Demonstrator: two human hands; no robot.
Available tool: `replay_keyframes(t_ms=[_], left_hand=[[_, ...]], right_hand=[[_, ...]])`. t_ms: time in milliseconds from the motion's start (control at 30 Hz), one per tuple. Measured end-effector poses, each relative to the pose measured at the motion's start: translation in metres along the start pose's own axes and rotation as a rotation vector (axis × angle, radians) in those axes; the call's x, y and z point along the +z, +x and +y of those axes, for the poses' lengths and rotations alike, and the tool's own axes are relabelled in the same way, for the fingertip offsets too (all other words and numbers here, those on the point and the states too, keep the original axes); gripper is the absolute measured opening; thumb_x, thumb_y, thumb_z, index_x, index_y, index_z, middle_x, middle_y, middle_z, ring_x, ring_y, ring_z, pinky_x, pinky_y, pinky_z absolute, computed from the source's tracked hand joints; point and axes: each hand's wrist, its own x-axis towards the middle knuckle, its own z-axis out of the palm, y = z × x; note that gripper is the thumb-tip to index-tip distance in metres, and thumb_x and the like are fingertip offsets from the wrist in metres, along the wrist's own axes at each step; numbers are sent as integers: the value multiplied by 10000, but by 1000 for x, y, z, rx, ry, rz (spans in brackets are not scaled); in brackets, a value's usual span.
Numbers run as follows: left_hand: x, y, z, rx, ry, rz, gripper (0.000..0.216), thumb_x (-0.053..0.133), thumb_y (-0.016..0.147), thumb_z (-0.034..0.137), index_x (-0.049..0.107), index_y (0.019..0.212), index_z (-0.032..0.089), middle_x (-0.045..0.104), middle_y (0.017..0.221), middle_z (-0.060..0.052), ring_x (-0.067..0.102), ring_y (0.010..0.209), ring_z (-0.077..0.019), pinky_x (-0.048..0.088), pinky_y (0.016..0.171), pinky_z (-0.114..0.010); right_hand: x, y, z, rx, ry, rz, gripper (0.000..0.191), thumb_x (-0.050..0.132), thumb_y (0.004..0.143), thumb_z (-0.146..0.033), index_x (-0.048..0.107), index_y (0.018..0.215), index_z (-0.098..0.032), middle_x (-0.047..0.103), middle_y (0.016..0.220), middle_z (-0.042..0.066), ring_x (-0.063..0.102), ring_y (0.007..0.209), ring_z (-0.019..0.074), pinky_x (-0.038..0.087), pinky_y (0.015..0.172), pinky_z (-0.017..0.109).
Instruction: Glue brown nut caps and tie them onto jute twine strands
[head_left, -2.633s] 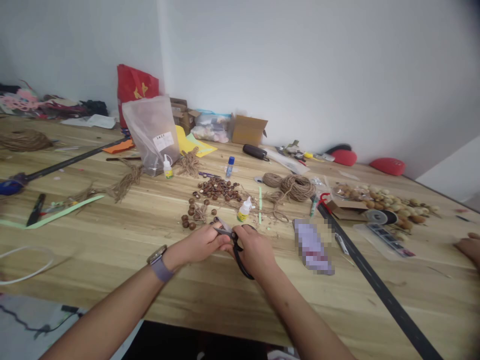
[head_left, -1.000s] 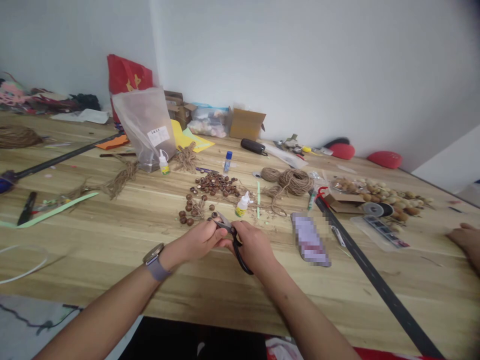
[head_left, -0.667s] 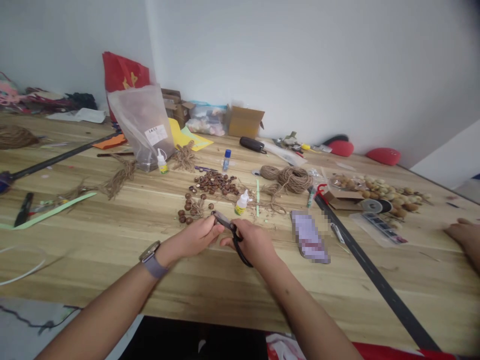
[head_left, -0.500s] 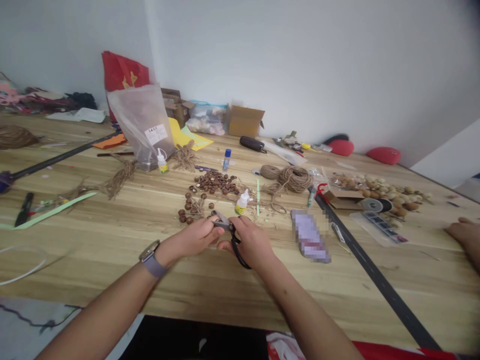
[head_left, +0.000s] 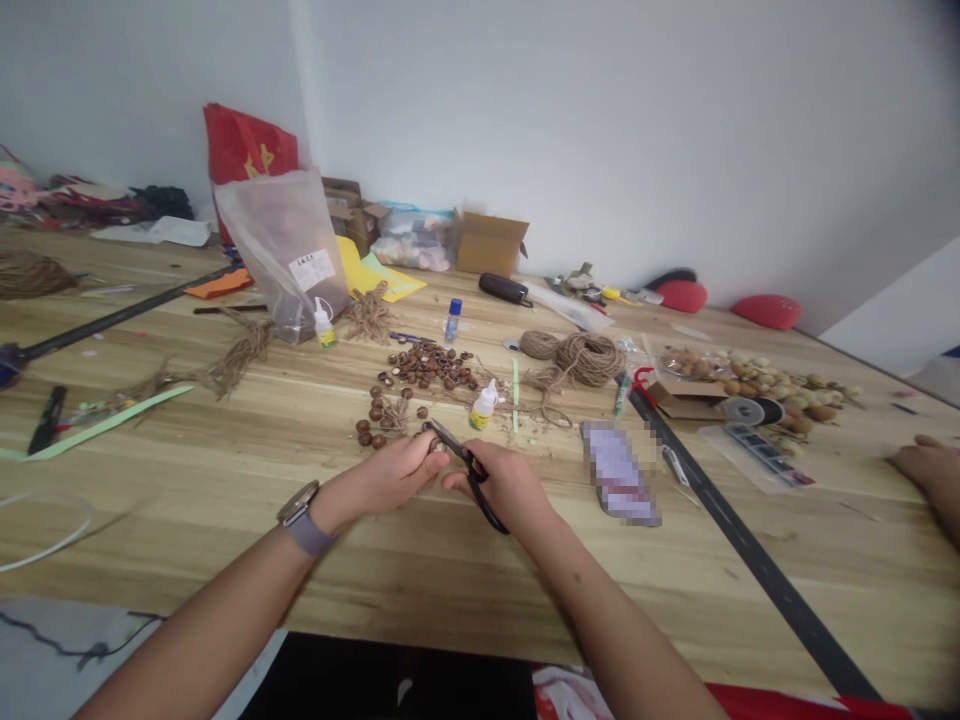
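My right hand (head_left: 510, 480) is closed on black-handled scissors (head_left: 472, 468), whose blades reach left to the fingertips of my other hand. My left hand (head_left: 401, 470), with a watch on its wrist, pinches a small nut shell (head_left: 438, 446) that shows a pale inside; the fingers cover most of it. The blades lie against or just over this shell. Just beyond the hands are several loose round brown nuts (head_left: 365, 426) and a heap of brown shell pieces (head_left: 431, 368). A small white glue bottle (head_left: 484, 408) stands upright beside the scissors.
Coils of twine (head_left: 589, 355) lie behind on the right, near an open cardboard box (head_left: 686, 400). A blurred lilac item (head_left: 619, 470) rests right of my hands. A dark strip (head_left: 750, 550) crosses the table (head_left: 360, 590). Another person's hand (head_left: 926, 475) is at the right edge.
The scissors have turned in my right hand, and their blades now point up and left. My right hand has shifted slightly right; the left has barely moved.
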Motion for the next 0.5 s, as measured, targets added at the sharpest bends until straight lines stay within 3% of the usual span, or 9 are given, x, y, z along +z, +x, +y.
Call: replay_keyframes(t_ms=[133,367,433,500], left_hand=[[1,0,-1,28,35,11,282,278,956,365,469,853,184,615,867,-83,575,801,-201,454,731,-324],[1,0,1,50,25,25,247,300,949,357,459,841,201,592,791,-50,557,728,-195,415,660,-306],[1,1,1,45,23,42,244,298,950,355,457,849,199,572,776,-41,546,728,-192,405,663,-306],[1,2,0,21,7,63,264,285,951,364,445,815,203,534,720,-18,520,686,-177,392,644,-301]], right_hand=[[-1,-1,-3,-13,-49,56,453,628,784,-590,635,968,-176,663,822,70,597,668,177,311,549,233],[-1,1,1,-25,207,-48,361,607,828,-536,642,756,-184,612,588,5,542,535,128,334,531,206],[-14,0,2,13,195,-15,340,634,806,-530,651,812,-190,616,596,8,554,550,146,342,536,216],[-33,-4,6,106,129,79,379,671,778,-501,627,994,-193,652,684,28,599,625,182,365,568,233]])
